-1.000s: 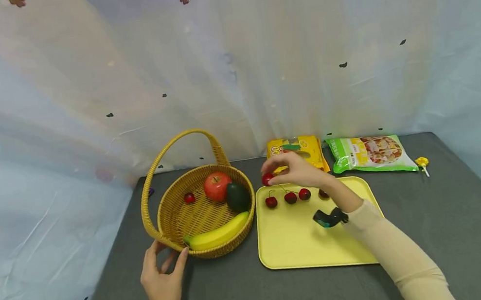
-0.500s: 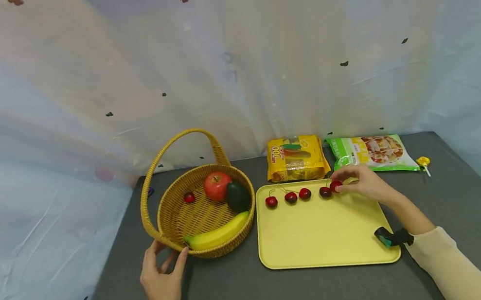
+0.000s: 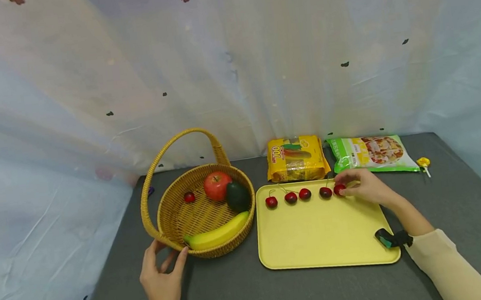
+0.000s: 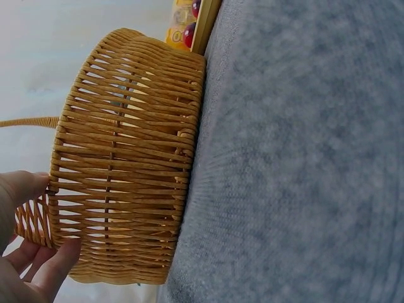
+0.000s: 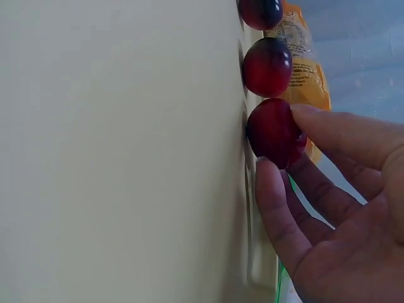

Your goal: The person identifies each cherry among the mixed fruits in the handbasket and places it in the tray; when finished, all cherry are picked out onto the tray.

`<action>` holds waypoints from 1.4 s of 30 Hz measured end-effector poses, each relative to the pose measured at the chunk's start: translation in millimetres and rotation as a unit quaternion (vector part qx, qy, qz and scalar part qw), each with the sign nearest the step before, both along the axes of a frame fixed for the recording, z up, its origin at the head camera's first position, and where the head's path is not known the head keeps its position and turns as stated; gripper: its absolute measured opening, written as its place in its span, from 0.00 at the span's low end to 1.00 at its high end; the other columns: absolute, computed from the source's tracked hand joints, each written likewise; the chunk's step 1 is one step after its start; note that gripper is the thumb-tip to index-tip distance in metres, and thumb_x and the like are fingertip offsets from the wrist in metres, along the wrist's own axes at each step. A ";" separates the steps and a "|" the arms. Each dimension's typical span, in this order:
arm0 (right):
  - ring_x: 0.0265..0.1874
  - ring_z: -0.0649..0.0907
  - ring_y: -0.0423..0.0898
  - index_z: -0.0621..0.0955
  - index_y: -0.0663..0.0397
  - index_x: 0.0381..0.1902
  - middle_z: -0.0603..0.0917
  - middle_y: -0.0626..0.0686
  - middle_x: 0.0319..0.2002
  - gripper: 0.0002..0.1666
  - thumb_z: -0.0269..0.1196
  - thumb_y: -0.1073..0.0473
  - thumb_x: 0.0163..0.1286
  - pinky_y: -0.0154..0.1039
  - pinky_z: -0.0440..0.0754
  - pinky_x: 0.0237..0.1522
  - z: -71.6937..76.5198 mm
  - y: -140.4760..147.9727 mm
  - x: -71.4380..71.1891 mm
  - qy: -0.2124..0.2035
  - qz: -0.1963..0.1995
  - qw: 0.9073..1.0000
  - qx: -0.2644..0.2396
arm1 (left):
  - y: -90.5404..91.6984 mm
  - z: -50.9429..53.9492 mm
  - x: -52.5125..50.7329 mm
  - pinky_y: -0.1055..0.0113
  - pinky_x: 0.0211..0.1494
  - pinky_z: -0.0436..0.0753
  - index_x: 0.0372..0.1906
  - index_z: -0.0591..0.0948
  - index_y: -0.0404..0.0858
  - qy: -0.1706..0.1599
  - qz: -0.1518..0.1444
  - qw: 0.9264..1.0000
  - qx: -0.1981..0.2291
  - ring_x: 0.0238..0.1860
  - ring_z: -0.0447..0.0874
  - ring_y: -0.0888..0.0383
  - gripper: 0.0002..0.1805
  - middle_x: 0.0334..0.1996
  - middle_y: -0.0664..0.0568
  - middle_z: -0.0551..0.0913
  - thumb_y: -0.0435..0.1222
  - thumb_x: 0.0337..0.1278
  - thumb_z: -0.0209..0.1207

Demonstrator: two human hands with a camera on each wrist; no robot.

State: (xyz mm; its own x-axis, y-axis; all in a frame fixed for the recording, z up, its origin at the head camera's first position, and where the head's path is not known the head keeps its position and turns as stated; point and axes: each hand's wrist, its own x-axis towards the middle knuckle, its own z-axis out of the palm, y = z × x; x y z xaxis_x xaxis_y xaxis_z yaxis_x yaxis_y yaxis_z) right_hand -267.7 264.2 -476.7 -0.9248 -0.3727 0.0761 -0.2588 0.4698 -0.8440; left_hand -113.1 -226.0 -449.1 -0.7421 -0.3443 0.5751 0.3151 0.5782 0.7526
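Note:
My right hand (image 3: 365, 186) is at the far right part of the yellow tray (image 3: 320, 239), pinching a red cherry (image 5: 271, 131) between thumb and fingers. That cherry touches the tray at the end of a row of several cherries (image 3: 290, 198) along the back edge. At the left, my left hand (image 3: 163, 280) grips the rim of a woven basket (image 4: 126, 164) beside the base of its handle, thumb and fingers on either side. Inside the basket lie a red apple (image 3: 217, 186), a dark green avocado-like fruit (image 3: 237, 197), a banana (image 3: 218, 232) and one cherry (image 3: 189, 197).
Behind the tray lies a yellow snack bag (image 3: 296, 158), and right of it a green and white food bag (image 3: 373, 153). A yellow lollipop (image 3: 423, 162) is farther right. A small purple thing (image 3: 151, 191) shows behind the basket handle. A pale curtain (image 3: 232, 72) hangs behind the grey table (image 3: 220, 294).
My right hand has carried the cherry from above the tray's back left to the right end of the row, then lowered it slightly rightward. My left hand and the basket have not moved.

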 end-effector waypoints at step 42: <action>0.66 0.72 0.56 0.74 0.62 0.66 0.74 0.59 0.66 0.29 0.68 0.63 0.68 0.35 0.79 0.59 68.5 -378.1 -68.0 -0.046 0.298 0.953 -0.040 | -1.2 0.3 1.6 0.73 0.48 0.87 0.60 0.75 0.24 -0.003 -0.015 1.000 -0.001 0.50 0.74 0.70 0.33 0.46 0.39 0.77 0.17 0.43 0.71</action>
